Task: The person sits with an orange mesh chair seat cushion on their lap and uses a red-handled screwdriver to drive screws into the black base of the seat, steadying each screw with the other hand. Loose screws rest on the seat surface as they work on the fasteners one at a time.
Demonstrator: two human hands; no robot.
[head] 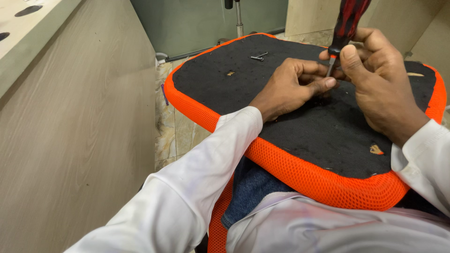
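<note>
An upturned chair seat [300, 173] with a black fabric underside and an orange mesh rim lies across my lap. My right hand [382, 89] grips a screwdriver [347, 23] with a red and black handle, held nearly upright with its tip down on the black underside. My left hand [290, 84] rests on the fabric, its fingers pinched around the metal shaft close to the tip. Two loose screws [258, 56] lie on the black fabric farther away, to the left of my hands.
A light wooden panel [70, 140] stands close on my left, under a desk top. Beyond the seat are a tiled floor [168, 126], a chair's metal post [239, 18] and a grey-green wall. Small tears [375, 150] show in the fabric.
</note>
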